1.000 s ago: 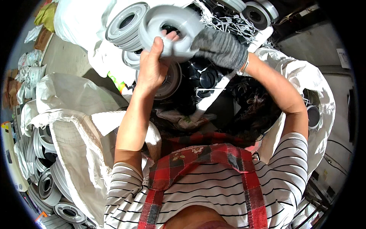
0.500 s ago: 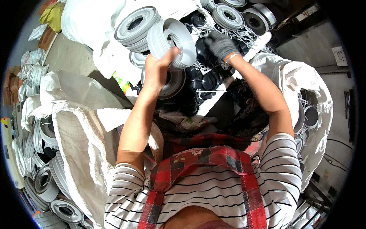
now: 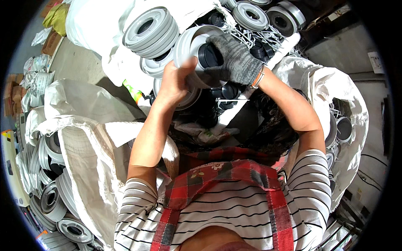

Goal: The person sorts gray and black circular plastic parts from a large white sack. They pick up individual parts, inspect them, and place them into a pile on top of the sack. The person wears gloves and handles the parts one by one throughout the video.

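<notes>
My bare left hand (image 3: 175, 83) grips a light-grey plastic round part (image 3: 184, 44) by its lower wall, thumb over the rim. The part is tilted, its hollow side turned toward my right hand (image 3: 242, 62). In a grey knit glove, that hand pinches a black ribbed round plastic piece (image 3: 206, 55) at the mouth of the grey part. Whether the two pieces touch inside is hidden by the glove. Just left of them, more grey round parts (image 3: 154, 33) are stacked. Below the gloved hand lie several black round pieces (image 3: 229, 91).
Thin white plastic strips (image 3: 247, 38) and further grey rings (image 3: 251, 16) lie beyond my hands. An open white woven sack (image 3: 88, 163) stands at left, beside piled grey parts (image 3: 75, 230). Another white sack (image 3: 347, 96) with grey parts is at right.
My right hand has come left from the heap of black pieces to the grey part, now with a black piece in its fingers. My left hand still holds the grey part, turned slightly.
</notes>
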Demonstrator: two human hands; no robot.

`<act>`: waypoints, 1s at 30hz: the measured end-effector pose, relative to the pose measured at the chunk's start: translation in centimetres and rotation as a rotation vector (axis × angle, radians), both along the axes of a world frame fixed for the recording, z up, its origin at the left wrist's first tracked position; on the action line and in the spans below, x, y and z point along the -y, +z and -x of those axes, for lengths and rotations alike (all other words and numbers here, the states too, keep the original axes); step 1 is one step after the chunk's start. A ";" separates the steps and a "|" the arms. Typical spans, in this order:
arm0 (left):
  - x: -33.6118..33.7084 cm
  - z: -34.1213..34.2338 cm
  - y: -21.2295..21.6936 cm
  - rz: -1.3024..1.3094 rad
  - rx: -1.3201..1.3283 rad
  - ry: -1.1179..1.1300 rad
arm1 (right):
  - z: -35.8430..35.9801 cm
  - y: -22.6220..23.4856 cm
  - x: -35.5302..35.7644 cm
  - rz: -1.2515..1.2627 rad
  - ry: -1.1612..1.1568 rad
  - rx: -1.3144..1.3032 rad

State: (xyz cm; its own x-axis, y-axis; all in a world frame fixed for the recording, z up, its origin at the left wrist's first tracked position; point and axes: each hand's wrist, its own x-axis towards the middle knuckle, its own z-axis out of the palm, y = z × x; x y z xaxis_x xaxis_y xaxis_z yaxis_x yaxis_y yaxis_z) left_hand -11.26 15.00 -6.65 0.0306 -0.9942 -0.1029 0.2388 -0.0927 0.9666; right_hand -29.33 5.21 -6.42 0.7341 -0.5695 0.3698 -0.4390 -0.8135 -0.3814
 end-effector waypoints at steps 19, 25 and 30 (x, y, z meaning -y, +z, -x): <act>-0.3 2.0 0.8 0.116 0.107 0.129 | 0.4 -0.2 -0.2 -0.370 0.012 0.224; -0.4 1.3 0.7 0.029 0.175 0.119 | 0.4 0.8 0.3 -0.482 -0.078 -0.259; -0.3 2.3 0.7 0.105 0.056 0.102 | 0.8 0.6 0.0 -0.362 -0.023 0.123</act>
